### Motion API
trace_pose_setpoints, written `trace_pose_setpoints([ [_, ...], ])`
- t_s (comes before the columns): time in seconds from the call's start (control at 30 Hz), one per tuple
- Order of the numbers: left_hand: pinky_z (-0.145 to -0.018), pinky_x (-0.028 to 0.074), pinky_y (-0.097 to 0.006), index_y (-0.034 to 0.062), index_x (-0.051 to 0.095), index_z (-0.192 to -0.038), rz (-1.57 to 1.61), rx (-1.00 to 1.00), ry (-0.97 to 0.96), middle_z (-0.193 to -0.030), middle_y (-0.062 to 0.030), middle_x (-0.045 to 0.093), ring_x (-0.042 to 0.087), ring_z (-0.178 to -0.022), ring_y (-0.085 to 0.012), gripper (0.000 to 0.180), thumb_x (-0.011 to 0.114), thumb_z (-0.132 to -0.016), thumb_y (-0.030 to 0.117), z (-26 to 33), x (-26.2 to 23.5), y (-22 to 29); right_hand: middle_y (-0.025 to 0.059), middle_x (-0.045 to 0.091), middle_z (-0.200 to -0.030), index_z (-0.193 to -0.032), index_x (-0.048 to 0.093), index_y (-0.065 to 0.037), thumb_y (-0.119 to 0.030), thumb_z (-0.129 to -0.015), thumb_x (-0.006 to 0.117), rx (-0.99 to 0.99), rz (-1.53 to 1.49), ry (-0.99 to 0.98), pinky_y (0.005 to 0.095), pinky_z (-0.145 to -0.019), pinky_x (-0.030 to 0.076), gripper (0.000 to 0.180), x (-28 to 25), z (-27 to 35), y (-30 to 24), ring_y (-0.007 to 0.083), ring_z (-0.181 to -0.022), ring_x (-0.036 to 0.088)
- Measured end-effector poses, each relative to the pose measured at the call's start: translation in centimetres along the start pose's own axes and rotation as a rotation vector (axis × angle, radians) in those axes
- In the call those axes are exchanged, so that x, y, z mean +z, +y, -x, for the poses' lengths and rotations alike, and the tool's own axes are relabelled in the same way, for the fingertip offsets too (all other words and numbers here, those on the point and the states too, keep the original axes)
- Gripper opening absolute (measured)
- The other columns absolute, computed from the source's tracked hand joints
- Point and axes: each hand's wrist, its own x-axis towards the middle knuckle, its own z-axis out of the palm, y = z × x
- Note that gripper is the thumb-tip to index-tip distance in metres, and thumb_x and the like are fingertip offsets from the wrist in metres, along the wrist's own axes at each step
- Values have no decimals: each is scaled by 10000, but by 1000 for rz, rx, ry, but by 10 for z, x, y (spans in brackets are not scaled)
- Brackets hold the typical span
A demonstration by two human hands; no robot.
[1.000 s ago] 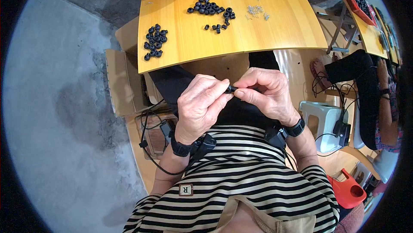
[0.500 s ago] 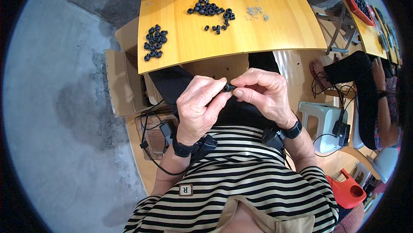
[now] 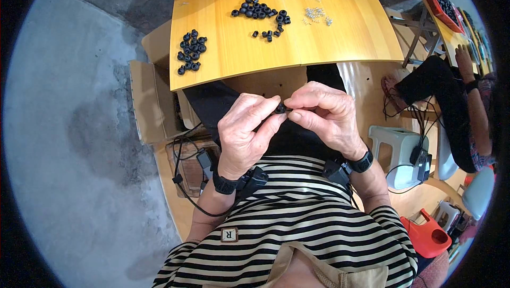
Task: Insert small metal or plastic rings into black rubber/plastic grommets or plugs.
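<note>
Pinching together, the left hand point(image 3: 245, 131) and the right hand point(image 3: 323, 118) met fingertip to fingertip, both clamped on a small black ring point(image 3: 281, 109) caught between thumbs and forefingers in front of the striped shirt point(image 3: 297, 224). Beyond the grip, on the wooden table point(image 3: 345, 27), lay a loose pile of black rings point(image 3: 263, 11); a second cluster point(image 3: 190, 51) sat further to the left of it, and a scatter of tiny clear pieces point(image 3: 316, 14) to the right.
</note>
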Motion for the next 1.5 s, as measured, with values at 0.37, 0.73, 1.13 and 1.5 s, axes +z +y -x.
trace_pose_setpoints([
  [0.37, -700, 517, -291, -6, 725, -1041, 59, -14, -13, -879, -115, 688, 648, -789, -210, 333, 797, -717, -23, 1, -1, -1, 50, 681, -831, -958, 727, -20, -45, -832, 761, 122, -106, 36, 218, -618, 513, 132, 2, 3, -1, 92, -718, 638],
  [0.73, -712, 521, -304, -17, 719, -1032, 28, 28, -74, -875, -121, 685, 650, -795, -223, 323, 791, -718, -27, -1, -5, -2, 73, 679, -783, -897, 717, -21, -41, -798, 767, -85, 107, -51, 274, -594, 489, 113, -5, -5, 0, 164, -691, 644],
  [1.13, -707, 516, -319, -39, 708, -1011, 15, 89, -106, -859, -124, 670, 641, -791, -245, 311, 778, -708, -36, -3, -3, -1, 18, 664, -765, -866, 677, -24, -37, -792, 796, 244, -258, -113, 235, -609, 502, 140, -7, -6, 4, 83, -689, 615],
  [1.5, -707, 454, -321, 37, 750, -991, 112, 126, -73, -834, -35, 577, 524, -811, -220, 356, 823, -644, 11, 1, 2, -6, -16, 657, -799, -1034, 723, -8, -76, -747, 849, 374, -661, -327, 207, -658, 504, 320, -14, -11, 37, 51, -713, 582],
])
